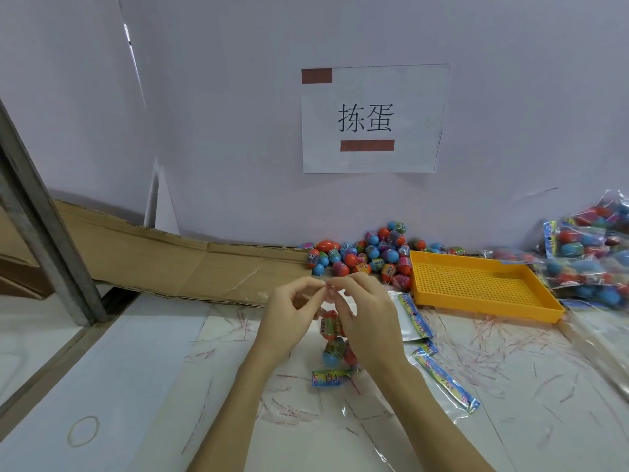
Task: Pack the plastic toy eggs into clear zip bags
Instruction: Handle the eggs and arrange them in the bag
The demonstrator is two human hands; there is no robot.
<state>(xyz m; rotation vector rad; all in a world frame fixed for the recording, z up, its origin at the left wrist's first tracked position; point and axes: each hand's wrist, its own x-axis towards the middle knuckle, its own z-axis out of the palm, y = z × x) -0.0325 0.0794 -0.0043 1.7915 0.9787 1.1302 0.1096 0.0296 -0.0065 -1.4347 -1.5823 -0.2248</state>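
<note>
Head view: left hand [289, 311] and right hand [366, 318] meet, each grip pinching the top edge of a clear zip bag [335, 342] holding toy eggs, hanging below them. Loose toy eggs [367, 255] pile beyond; yellow tray [483, 284] to the right.

hands [289, 315] pinching egg-filled bag [335, 338], yellow tray [483, 284]

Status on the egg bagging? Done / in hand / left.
Done: filled bags stacked far right. In hand: left hand and right hand pinch the top of a bag of eggs. Left: loose egg pile by the wall, empty bags on the table.
</note>
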